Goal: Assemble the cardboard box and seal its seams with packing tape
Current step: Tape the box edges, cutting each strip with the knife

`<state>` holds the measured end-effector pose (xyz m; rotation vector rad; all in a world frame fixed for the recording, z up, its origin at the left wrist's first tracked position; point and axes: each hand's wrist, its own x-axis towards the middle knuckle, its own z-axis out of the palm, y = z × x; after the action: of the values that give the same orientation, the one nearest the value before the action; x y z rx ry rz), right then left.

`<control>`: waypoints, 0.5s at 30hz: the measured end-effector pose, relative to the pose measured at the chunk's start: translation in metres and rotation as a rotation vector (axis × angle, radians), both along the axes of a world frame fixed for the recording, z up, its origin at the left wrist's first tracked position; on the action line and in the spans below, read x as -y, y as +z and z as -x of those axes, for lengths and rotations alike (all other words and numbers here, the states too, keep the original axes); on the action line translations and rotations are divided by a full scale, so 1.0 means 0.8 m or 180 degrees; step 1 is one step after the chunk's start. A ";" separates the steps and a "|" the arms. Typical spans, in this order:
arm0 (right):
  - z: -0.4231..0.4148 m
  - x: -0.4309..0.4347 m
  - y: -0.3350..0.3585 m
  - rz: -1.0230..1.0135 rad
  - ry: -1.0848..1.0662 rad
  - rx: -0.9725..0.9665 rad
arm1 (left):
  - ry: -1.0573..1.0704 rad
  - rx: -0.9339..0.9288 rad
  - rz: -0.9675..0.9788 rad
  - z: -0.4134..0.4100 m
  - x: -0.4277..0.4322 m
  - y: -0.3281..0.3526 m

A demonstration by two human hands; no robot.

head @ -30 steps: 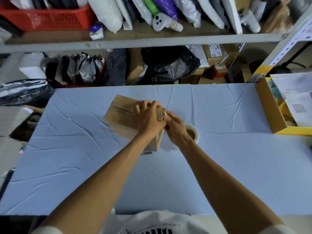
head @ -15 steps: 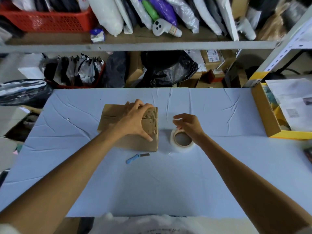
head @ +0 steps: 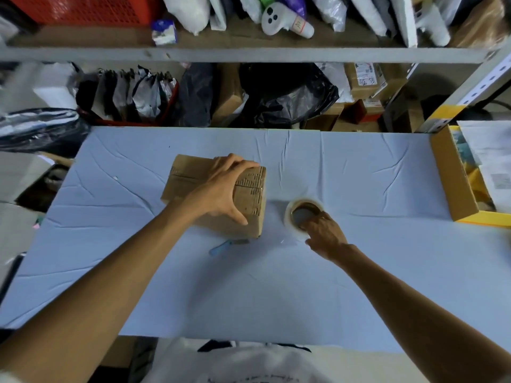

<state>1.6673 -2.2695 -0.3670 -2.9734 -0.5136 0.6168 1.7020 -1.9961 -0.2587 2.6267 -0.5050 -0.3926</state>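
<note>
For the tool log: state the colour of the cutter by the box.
Cutter handle: light blue, head view.

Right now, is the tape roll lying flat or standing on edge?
Flat: the roll rests on the table, its hole facing up.

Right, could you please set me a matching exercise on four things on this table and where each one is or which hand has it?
Things:
1. cardboard box
2. tape roll
3. blue cutter
4. open carton

States:
A. lies untouched, just on the near side of the box
B. gripped by the left hand
C. stands at the far right, top open
D. held by the right hand

Pairs: 1-B, 2-D, 3-A, 4-C.
</note>
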 end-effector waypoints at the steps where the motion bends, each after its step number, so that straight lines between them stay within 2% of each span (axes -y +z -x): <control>1: -0.001 0.002 0.000 -0.0010 0.0019 -0.0077 | 0.0004 -0.0010 -0.0011 -0.001 -0.001 0.001; 7: -0.011 0.010 0.003 -0.0101 0.0235 -0.0189 | 0.0026 -0.0199 -0.0186 -0.006 -0.002 0.005; 11: -0.019 0.006 0.021 -0.0566 0.0118 -0.0035 | 0.0043 -0.0256 -0.0388 -0.009 0.008 0.007; 15: -0.028 -0.003 0.046 -0.0844 0.0000 0.0069 | 0.0032 -0.0050 -0.0727 -0.008 0.012 0.013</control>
<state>1.6898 -2.2670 -0.3302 -2.7326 -0.5496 0.4753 1.7086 -2.0057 -0.2480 2.8412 -0.4657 -0.4936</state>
